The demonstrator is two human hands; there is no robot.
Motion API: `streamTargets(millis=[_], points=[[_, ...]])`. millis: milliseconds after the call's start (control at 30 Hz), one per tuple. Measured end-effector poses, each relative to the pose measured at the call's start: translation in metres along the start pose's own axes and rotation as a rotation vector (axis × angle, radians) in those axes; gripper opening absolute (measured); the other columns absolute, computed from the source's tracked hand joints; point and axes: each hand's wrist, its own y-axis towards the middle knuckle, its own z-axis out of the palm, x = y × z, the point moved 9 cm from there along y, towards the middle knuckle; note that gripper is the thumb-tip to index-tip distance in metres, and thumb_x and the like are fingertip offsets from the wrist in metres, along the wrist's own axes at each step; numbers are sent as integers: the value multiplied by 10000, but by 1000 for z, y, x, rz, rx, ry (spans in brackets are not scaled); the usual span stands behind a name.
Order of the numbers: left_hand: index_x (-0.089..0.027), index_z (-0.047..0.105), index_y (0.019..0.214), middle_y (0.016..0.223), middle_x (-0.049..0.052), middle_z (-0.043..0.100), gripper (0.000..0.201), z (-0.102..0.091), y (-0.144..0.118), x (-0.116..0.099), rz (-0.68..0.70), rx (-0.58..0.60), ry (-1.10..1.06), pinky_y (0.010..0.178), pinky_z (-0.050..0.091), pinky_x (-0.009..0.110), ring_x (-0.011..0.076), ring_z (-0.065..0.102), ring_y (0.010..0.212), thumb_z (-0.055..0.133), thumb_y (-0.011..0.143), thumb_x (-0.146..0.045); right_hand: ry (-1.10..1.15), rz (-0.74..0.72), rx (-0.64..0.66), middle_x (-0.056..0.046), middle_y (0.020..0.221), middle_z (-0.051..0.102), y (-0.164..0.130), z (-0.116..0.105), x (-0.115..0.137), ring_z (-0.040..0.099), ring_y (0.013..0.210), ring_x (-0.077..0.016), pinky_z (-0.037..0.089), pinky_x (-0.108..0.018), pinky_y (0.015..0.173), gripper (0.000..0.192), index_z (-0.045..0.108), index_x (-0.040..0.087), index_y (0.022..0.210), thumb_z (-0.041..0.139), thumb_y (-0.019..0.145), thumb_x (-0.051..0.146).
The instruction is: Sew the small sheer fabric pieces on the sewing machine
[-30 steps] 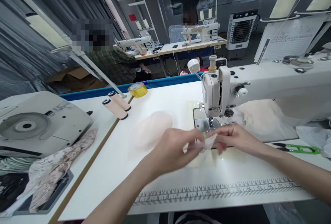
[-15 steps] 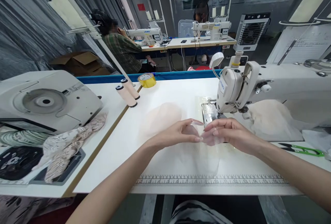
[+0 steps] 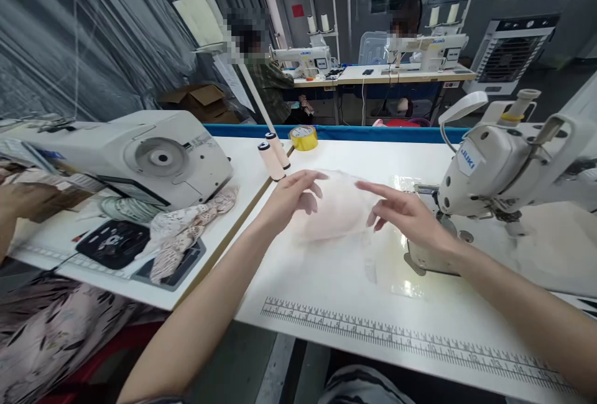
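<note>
A sheer, pale pink piece of fabric lies on the white sewing table, its outline faint against the surface. My left hand is over its left side, fingers curved and apart. Across from it, my right hand reaches over the right side with the index finger stretched out and the other fingers bent loosely. Both hands look open, with fingertips at or just above the cloth; contact is hard to tell. Right of my right hand stands a white sewing machine, its needle area partly hidden.
Two thread cones and a yellow tape roll stand at the back left. A printed ruler runs along the front edge. On the left are another machine, patterned fabric and a co-worker's hand.
Both hands have left the needle area, moving left and away from me, and their pinching fingers have spread. The sheer fabric now lies between them. The view has turned left.
</note>
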Motion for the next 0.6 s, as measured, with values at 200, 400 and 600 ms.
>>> streamTargets(millis=[200,400,600], points=[[-166,632,1083,605,-6,584,396,-10,44,24,19,-101,338,382,308,198,70,436,355,395,909,-432,-55,209,0,4,602,641,47,3,-47,627,615,-160,549,-308,603,656,349,125,1436,434,786,119],[-228,681,994,779,36,677,266,-14,43,43,29,-185,739,646,440,265,205,622,774,486,867,-358,-222,303,41,31,505,593,55,-1,-78,556,496,-138,462,-250,483,698,334,99,1442,404,748,62],[-224,539,1264,1060,92,658,412,-8,27,23,75,-254,1050,856,442,413,300,579,1045,458,860,-230,-490,276,91,-23,768,692,57,1,-77,625,590,-157,473,-246,518,574,516,152,1293,424,731,83]])
